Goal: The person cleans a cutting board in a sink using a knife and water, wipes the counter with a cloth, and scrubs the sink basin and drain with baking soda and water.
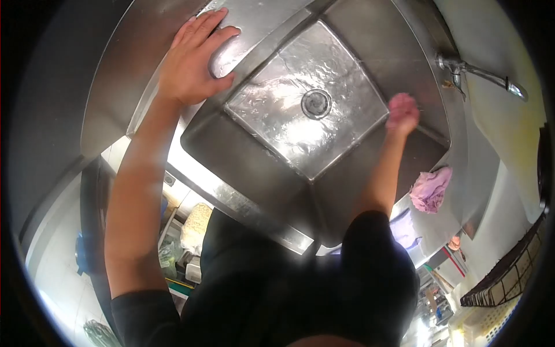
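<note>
A deep stainless steel sink (254, 168) lies below me, with a thin layer of water over its floor and a round drain (316, 104) in the middle. My left hand (196, 63) rests on the metal ledge along the sink's left side, fingers spread and holding nothing. Inside the basin, by the right wall, my right hand (408, 122) is closed around a pink cloth (403, 107). That hand is smeared by motion, so its fingers barely show.
A tap (485, 75) reaches out from the wall at upper right. On the right-hand ledge lie a crumpled pink cloth (430, 189) and a lilac cloth (404, 229). A dark wire basket (503, 272) hangs at lower right. Bagged goods (196, 228) stand below on the left.
</note>
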Demonstrator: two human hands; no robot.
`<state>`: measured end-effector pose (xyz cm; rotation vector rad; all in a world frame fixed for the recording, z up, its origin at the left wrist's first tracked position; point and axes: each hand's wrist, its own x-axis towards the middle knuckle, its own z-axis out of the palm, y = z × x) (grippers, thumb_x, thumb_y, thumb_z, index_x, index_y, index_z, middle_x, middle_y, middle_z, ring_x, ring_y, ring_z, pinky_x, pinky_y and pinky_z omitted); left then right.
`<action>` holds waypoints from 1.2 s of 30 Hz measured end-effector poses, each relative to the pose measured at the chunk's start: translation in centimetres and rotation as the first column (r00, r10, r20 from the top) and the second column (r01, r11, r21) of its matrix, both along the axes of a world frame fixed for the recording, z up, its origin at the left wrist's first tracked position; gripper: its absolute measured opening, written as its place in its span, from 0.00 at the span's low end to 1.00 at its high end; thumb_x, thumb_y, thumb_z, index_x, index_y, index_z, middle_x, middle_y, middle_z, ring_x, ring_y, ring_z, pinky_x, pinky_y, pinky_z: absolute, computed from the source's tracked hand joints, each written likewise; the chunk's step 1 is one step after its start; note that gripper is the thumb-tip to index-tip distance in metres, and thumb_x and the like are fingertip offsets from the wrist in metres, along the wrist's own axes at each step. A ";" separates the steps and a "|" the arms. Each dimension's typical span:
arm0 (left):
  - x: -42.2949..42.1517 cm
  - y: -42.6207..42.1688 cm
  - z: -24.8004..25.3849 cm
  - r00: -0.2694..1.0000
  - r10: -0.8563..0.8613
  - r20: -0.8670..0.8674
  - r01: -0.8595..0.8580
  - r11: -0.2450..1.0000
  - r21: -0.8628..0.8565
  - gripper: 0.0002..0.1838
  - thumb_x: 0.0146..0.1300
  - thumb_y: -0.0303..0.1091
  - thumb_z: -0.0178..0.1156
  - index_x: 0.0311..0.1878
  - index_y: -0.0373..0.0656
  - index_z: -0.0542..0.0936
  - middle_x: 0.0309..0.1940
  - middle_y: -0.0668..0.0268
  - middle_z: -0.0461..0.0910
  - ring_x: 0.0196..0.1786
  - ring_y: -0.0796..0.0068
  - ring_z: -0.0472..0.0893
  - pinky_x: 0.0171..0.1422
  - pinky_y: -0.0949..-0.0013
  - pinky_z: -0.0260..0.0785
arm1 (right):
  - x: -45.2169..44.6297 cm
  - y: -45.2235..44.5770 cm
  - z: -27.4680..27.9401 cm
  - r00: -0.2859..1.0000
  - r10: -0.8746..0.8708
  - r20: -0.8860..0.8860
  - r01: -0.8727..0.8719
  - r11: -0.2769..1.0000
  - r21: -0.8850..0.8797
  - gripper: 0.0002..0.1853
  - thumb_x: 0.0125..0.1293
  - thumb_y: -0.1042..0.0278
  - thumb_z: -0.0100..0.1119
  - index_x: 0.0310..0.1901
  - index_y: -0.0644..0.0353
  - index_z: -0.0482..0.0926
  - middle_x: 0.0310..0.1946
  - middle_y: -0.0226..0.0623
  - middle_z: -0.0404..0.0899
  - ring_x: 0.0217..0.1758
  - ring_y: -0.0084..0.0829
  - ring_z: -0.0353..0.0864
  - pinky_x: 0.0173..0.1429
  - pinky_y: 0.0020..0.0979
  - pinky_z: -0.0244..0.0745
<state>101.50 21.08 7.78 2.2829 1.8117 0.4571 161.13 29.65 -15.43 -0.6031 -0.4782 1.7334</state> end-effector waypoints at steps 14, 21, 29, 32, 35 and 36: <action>0.7 0.1 0.4 0.999 0.010 -0.037 -0.009 1.000 0.015 0.39 0.40 0.37 0.74 0.62 0.56 0.76 0.74 0.67 0.64 0.75 0.60 0.63 0.80 0.52 0.50 | -23.2 -13.9 -15.9 -0.238 -0.044 0.970 -0.369 0.928 -0.048 0.18 0.64 0.53 0.56 0.42 0.61 0.82 0.36 0.52 0.83 0.45 0.55 0.81 0.53 0.48 0.75; 0.7 0.2 0.4 1.000 -0.008 -0.025 0.009 0.999 0.046 0.40 0.39 0.37 0.74 0.62 0.56 0.76 0.73 0.67 0.65 0.74 0.58 0.63 0.80 0.52 0.50 | -25.5 -9.5 -7.7 -0.736 0.371 0.566 -0.249 0.630 -0.735 0.33 0.64 0.38 0.52 0.66 0.46 0.73 0.70 0.38 0.69 0.74 0.39 0.66 0.72 0.58 0.58; 0.1 0.2 1.1 0.999 -0.008 -0.052 0.007 1.000 -0.027 0.41 0.37 0.41 0.75 0.62 0.53 0.75 0.73 0.59 0.64 0.74 0.54 0.63 0.80 0.49 0.50 | -18.1 -8.6 -10.1 -0.308 0.468 0.829 -0.107 0.848 -0.519 0.27 0.58 0.53 0.58 0.57 0.59 0.79 0.59 0.45 0.79 0.61 0.54 0.76 0.65 0.44 0.71; 0.0 0.3 1.4 0.997 -0.013 -0.070 0.007 0.996 -0.086 0.43 0.36 0.45 0.75 0.62 0.49 0.75 0.72 0.51 0.64 0.75 0.50 0.61 0.80 0.47 0.49 | -12.8 -12.5 -10.9 -0.590 0.289 0.754 0.204 0.957 -0.207 0.20 0.54 0.61 0.60 0.46 0.65 0.81 0.47 0.51 0.84 0.54 0.52 0.82 0.60 0.47 0.75; 0.0 0.0 1.0 0.999 -0.010 -0.047 0.006 0.996 -0.087 0.43 0.35 0.45 0.76 0.62 0.50 0.75 0.72 0.51 0.63 0.75 0.50 0.61 0.80 0.47 0.49 | -15.5 -16.0 -11.0 -0.383 0.519 0.765 0.136 0.850 -0.508 0.19 0.54 0.64 0.61 0.46 0.64 0.81 0.49 0.49 0.83 0.52 0.50 0.82 0.59 0.45 0.75; -0.3 0.2 1.1 0.999 -0.023 -0.036 0.020 0.997 -0.079 0.44 0.35 0.45 0.76 0.62 0.50 0.75 0.72 0.51 0.63 0.75 0.50 0.61 0.80 0.47 0.48 | -18.5 -16.4 -10.5 -0.332 0.585 0.740 0.079 0.799 -0.596 0.19 0.54 0.67 0.60 0.49 0.64 0.80 0.50 0.46 0.83 0.50 0.47 0.83 0.58 0.42 0.76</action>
